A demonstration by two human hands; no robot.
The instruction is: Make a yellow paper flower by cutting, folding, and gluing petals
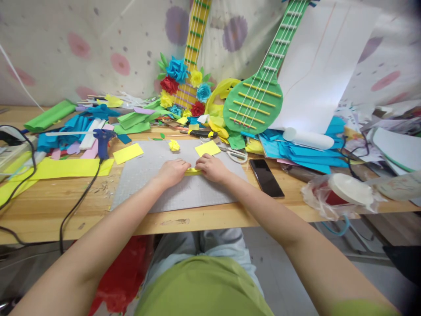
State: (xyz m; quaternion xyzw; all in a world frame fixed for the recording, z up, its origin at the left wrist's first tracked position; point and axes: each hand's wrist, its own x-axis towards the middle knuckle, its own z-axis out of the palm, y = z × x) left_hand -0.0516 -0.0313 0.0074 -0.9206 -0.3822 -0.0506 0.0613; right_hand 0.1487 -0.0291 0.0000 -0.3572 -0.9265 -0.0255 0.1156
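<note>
Between my two hands is a narrow strip of yellow paper (pixel 193 171), lying low over the grey cutting mat (pixel 144 193). My left hand (pixel 174 172) has its fingers closed on the strip's left end. The right end is pinched in my right hand (pixel 210 168). Just beyond them on the mat sit a small yellow paper flower (pixel 174 145) and a flat yellow paper piece (pixel 208 149). Another yellow rectangle (pixel 128 153) rests across the mat's far left corner. Scissors (pixel 237 154) lie beyond my right hand.
A blue glue gun (pixel 103 142) with a trailing black cord stands at the left. A phone (pixel 266 177) lies right of the mat. Behind, a green paper instrument (pixel 253 105) and a flower-trimmed yellow one (pixel 194 48) lean upright. A bagged cup (pixel 342 193) sits far right.
</note>
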